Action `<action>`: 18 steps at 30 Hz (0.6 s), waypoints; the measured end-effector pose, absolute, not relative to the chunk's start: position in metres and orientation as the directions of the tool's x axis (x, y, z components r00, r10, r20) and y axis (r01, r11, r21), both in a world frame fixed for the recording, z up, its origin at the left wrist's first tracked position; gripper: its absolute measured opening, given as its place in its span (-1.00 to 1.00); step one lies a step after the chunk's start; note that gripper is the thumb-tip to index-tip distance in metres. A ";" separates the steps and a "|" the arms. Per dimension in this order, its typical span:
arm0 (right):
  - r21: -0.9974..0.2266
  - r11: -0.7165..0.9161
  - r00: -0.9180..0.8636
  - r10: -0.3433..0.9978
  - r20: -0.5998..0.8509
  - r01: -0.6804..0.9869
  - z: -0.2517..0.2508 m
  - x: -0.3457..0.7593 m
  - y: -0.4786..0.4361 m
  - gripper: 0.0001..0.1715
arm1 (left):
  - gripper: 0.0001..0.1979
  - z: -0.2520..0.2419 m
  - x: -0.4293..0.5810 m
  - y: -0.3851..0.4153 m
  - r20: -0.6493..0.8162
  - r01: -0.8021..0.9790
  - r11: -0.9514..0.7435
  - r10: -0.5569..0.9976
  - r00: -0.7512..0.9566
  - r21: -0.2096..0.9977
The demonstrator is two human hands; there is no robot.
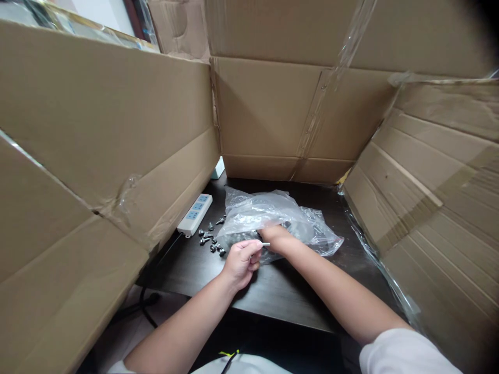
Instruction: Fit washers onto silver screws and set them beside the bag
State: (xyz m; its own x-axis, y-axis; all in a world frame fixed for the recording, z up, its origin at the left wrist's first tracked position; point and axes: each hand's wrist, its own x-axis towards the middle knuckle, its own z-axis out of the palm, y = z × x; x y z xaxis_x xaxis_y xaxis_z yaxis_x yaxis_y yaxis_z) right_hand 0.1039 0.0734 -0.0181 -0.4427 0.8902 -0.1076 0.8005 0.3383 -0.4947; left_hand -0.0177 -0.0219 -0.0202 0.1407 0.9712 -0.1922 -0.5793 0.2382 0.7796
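Between thumb and fingers of my left hand (242, 262) is a bolt (265, 244), its thin silver shank pointing right; its head is hidden by the fingers. My right hand (274, 238) reaches into the mouth of a clear plastic bag (268, 208), and its fingers are out of sight under the film. Small metal parts show dimly through the bag. Left of the bag, several dark-headed bolts (213, 248) lie scattered on the dark tabletop (280, 288).
A white power strip (195, 215) lies on the table's left side. Cardboard walls stand on the left (105, 119), at the back (268, 114) and on the right (436, 182). Black cables (144, 306) hang below the table's front left edge.
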 end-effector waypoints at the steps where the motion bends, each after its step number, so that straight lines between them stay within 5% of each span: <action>1: -0.522 0.322 -0.440 0.890 -0.117 0.790 -0.018 0.104 0.074 -0.85 | -0.73 -0.021 -0.018 -0.021 -0.194 -0.577 0.225 0.974 0.115 0.786; 7: -0.775 0.165 -0.359 0.929 -0.085 0.610 -0.013 0.133 0.072 -0.83 | -0.76 -0.026 -0.017 -0.018 -0.156 -0.535 0.093 0.985 -0.074 0.840; 11: -0.963 0.065 -0.359 0.933 -0.035 0.261 -0.015 0.150 0.044 -0.61 | -0.74 -0.026 -0.014 -0.018 -0.023 -0.299 -0.036 0.981 -0.194 0.953; 18: -0.925 -0.188 -0.422 0.906 -0.033 -0.331 -0.021 0.137 0.008 -0.63 | -0.80 -0.017 -0.009 -0.022 0.055 -0.088 -0.065 0.992 -0.112 0.994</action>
